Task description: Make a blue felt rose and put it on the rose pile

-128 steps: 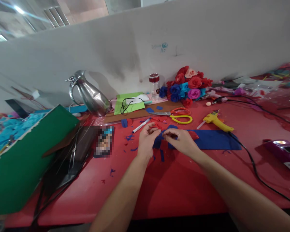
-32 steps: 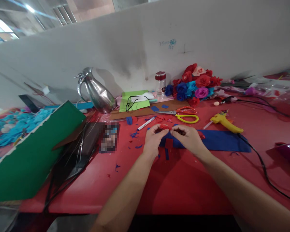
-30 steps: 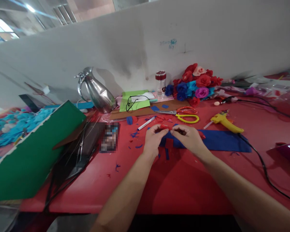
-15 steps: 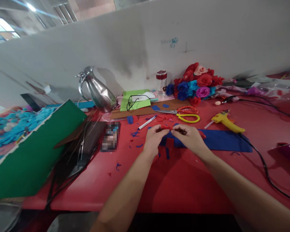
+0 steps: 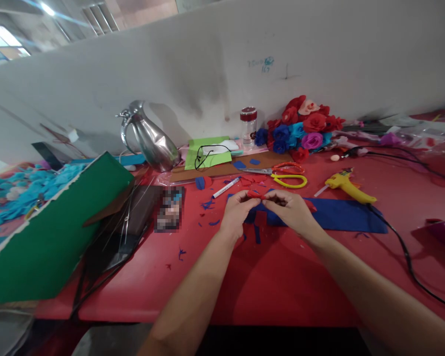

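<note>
Near the tabletop's middle, I pinch a small red piece (image 5: 255,195) between left hand (image 5: 236,213) and right hand (image 5: 291,213), its length crosswise.

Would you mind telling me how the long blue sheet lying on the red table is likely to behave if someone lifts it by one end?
The blue sheet lies thin and flat on the table, so it probably droops and feels light. Cut scraps nearby suggest it tears or snips easily. The glue gun's cord seems to cross its corner, so it may snag.
</note>
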The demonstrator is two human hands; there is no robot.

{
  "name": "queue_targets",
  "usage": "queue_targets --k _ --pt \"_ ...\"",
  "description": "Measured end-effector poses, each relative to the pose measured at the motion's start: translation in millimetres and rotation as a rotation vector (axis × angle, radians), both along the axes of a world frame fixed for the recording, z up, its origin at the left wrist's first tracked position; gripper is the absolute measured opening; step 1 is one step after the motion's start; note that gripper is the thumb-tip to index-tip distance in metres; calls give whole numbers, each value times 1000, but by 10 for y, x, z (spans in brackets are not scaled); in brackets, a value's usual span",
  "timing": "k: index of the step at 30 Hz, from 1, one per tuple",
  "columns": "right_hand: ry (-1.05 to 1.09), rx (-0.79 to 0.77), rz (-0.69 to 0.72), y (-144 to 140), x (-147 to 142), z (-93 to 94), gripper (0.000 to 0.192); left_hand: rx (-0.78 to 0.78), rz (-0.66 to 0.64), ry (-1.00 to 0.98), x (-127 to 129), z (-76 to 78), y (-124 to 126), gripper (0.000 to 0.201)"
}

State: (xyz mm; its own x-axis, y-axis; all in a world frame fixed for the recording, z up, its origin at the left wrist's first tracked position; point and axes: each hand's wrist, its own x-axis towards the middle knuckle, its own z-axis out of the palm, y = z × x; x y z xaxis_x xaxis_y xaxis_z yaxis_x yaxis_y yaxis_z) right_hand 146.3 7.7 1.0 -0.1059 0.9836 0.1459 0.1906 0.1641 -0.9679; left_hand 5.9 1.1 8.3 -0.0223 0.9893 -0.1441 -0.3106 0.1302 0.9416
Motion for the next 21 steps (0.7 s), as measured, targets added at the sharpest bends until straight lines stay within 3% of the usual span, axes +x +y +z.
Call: queue_targets --k 21 --pt "-32 -43 64 17 23 -27 19 8 9 33 -37 21 -3 20"
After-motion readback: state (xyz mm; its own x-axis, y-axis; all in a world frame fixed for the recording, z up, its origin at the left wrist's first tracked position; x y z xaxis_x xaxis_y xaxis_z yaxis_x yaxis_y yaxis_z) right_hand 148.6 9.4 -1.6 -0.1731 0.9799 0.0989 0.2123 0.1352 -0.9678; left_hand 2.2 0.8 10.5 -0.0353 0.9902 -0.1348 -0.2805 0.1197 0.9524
